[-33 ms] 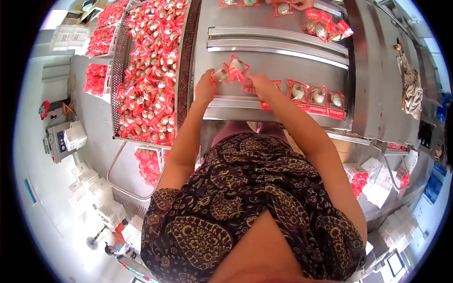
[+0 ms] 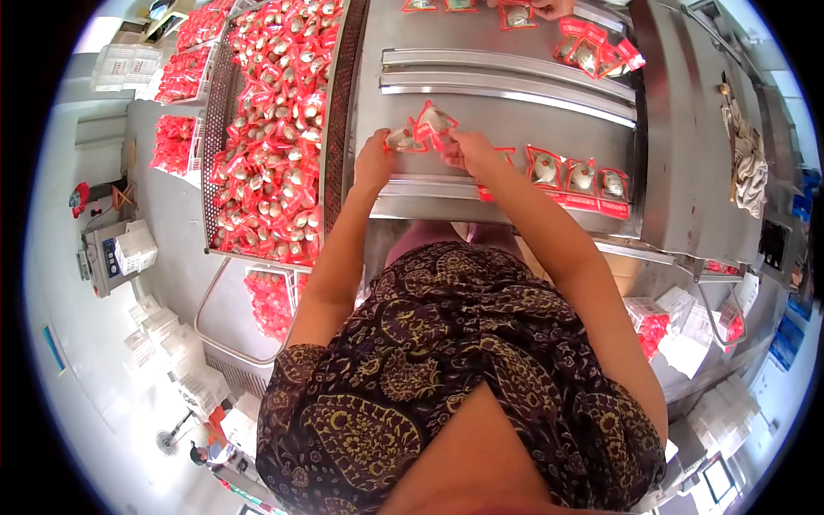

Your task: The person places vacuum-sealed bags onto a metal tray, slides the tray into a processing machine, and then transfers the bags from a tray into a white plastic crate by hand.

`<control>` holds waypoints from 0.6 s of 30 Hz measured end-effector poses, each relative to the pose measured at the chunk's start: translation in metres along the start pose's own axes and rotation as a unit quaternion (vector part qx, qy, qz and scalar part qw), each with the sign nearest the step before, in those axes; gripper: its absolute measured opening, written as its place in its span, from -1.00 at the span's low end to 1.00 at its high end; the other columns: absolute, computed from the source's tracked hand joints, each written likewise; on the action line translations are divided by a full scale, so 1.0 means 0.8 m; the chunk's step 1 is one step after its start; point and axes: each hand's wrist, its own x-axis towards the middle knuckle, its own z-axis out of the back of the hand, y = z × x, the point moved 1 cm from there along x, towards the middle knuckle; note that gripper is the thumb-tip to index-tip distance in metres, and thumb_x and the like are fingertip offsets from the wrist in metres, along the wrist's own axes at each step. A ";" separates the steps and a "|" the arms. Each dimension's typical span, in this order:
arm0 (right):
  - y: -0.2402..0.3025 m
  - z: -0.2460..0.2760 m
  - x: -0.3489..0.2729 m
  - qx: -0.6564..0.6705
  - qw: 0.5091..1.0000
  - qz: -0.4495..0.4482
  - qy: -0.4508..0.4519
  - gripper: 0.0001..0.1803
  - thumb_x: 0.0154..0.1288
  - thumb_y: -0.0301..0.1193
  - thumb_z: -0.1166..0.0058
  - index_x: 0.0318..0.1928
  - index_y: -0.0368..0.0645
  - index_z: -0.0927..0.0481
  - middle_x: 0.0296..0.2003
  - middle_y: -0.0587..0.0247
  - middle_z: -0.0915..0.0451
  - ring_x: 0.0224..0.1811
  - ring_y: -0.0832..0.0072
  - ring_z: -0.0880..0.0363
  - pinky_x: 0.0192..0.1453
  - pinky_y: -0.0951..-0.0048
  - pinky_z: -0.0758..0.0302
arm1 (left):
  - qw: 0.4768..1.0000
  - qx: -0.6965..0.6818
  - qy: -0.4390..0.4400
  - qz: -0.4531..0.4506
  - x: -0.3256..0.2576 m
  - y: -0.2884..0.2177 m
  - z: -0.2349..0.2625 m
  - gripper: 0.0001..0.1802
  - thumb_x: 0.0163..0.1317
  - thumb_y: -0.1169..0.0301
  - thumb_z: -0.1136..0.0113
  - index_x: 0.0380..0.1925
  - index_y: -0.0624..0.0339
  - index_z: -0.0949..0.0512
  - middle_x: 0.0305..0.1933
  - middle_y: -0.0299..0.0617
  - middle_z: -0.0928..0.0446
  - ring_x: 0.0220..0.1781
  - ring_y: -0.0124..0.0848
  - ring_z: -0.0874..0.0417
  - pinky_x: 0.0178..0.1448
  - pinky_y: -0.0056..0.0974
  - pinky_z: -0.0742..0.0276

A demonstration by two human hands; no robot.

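Observation:
Two clear packets with red edges, each around a pale egg-shaped item, lie over the steel worktop between my hands. My left hand (image 2: 374,161) is closed on the edge of the left packet (image 2: 402,139). Tilted up and partly overlapping it is the other packet (image 2: 436,123). My right hand (image 2: 470,154) has its fingers pinched at that packet's lower right corner; the fingertips are slightly blurred. To the right, similar packets (image 2: 546,168) lie in a row along the near steel ledge, their red ends toward me. My right forearm and hand partly cover the row's left end.
A large perforated metal bin (image 2: 337,129) heaped with red-edged packets stands at my left. Raised metal rails (image 2: 506,60) cross the worktop. Beyond them, another person's hand (image 2: 554,8) holds a packet near a small pile (image 2: 590,53). A cloth (image 2: 749,159) hangs at the right.

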 end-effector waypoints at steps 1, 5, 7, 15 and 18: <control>0.002 -0.009 0.017 0.039 0.999 -0.030 0.013 -0.82 0.33 -0.35 -0.13 -0.23 -0.23 -0.56 -0.50 0.24 -0.55 -0.54 0.52 -0.54 -0.61 0.50 -0.42 | 1.000 0.007 0.005 -0.006 0.000 0.007 0.007 -0.59 0.25 0.33 -0.11 0.11 0.14 -0.44 -0.02 0.16 -0.59 0.01 0.11 -0.61 0.03 0.05 -0.51; 0.004 -0.018 0.050 -0.056 0.994 -0.080 0.039 -0.86 0.29 -0.35 -0.17 -0.31 -0.15 -0.57 -0.51 0.28 -0.57 -0.60 0.64 -0.44 -0.67 0.62 -0.25 | 0.998 -0.057 0.038 -0.005 0.003 0.040 0.020 -0.64 0.27 0.39 -0.08 0.06 0.20 -0.46 -0.04 0.19 -0.58 0.01 0.14 -0.59 0.02 0.05 -0.50; 0.005 -0.011 0.044 -0.044 0.996 -0.072 0.008 -0.88 0.24 -0.38 -0.19 -0.40 -0.11 -0.56 -0.57 0.34 -0.52 -0.68 0.69 -0.33 -0.72 0.63 -0.06 | 0.997 -0.072 0.039 -0.006 0.010 0.053 0.022 -0.65 0.27 0.39 -0.07 0.06 0.20 -0.47 -0.08 0.19 -0.59 0.00 0.14 -0.59 0.02 0.05 -0.50; 0.023 0.013 -0.030 -0.227 0.969 -0.046 -0.088 -0.87 0.19 -0.42 -0.17 -0.37 -0.22 -0.55 -0.60 0.29 -0.50 -0.73 0.61 -0.33 -0.75 0.56 -0.11 | 0.959 -0.237 0.154 -0.007 0.084 0.009 -0.002 -0.42 0.17 0.26 -0.27 0.17 0.20 -0.37 -0.19 0.11 -0.63 -0.09 -0.11 -0.68 -0.04 -0.11 -0.57; 0.019 0.011 -0.034 -0.207 0.972 -0.023 -0.112 -0.86 0.18 -0.45 -0.14 -0.33 -0.29 -0.54 -0.57 0.24 -0.52 -0.71 0.59 -0.35 -0.76 0.53 -0.12 | 0.955 -0.284 0.079 -0.027 0.085 -0.001 -0.009 -0.24 0.10 0.13 -0.38 0.21 0.27 -0.30 -0.24 0.02 -0.63 -0.18 -0.27 -0.67 -0.12 -0.18 -0.58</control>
